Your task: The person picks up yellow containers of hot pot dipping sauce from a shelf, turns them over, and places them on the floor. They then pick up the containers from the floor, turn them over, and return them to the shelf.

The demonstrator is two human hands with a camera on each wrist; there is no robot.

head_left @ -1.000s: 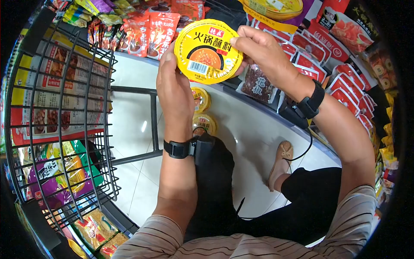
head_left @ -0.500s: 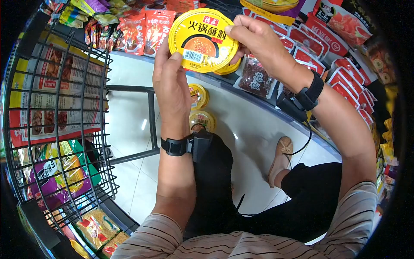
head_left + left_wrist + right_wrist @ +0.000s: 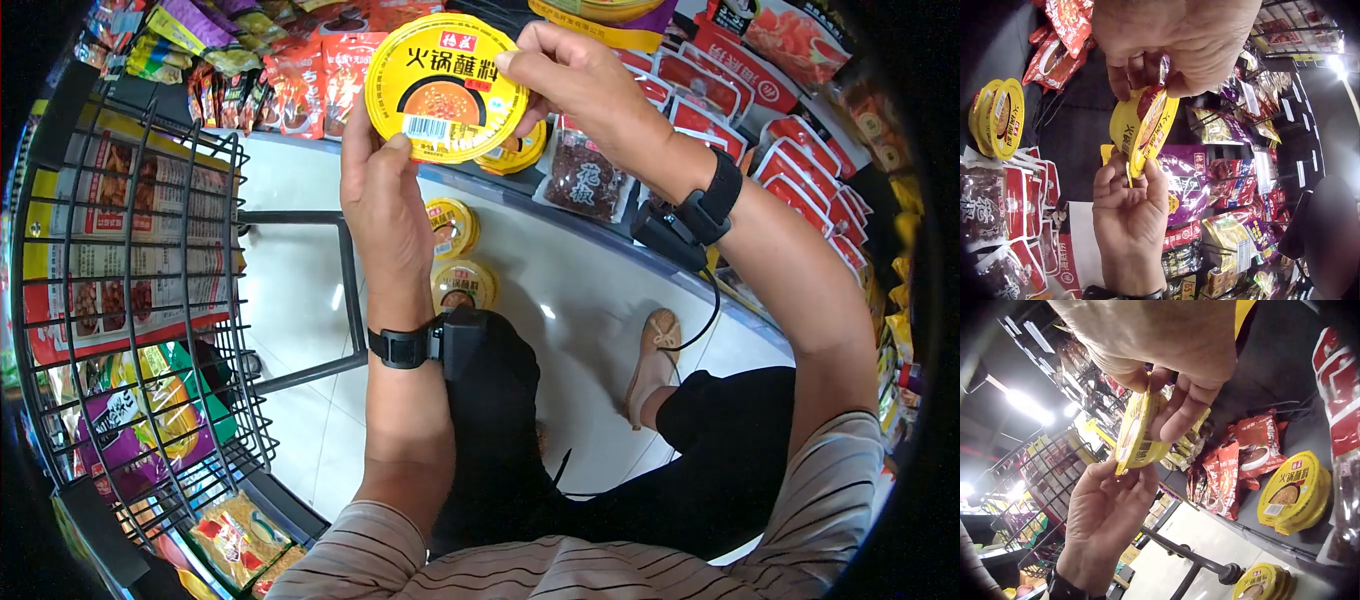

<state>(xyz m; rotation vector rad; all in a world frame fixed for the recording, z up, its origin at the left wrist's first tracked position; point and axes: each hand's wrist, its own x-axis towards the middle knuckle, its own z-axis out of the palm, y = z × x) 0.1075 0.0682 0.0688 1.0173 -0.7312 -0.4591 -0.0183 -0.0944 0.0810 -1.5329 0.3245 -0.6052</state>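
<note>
A round yellow tub of hot pot dipping sauce (image 3: 447, 88) is held up between both hands, its printed lid with a barcode facing the head camera. My left hand (image 3: 388, 205) grips the rim at the lower left, thumb on the lid's edge. On the opposite side, my right hand (image 3: 575, 80) pinches the rim, thumb on top and fingers beneath. Seen from the right wrist, the tub (image 3: 1138, 437) stands tilted nearly on edge, the right fingers against its side and the left hand (image 3: 1100, 515) at its lower end.
Similar yellow tubs (image 3: 1294, 490) sit on the dark shelf, beside a bag of Sichuan peppercorns (image 3: 585, 175). More tubs (image 3: 465, 283) stand stacked on the tiled floor. A black wire cart (image 3: 140, 270) holding packets is at the left. Red pouches (image 3: 350, 65) line the shelf's back.
In the head view, the held tub and both hands have shifted left and slightly up. A yellow tub on the shelf behind shows more. Both hands keep their hold.
</note>
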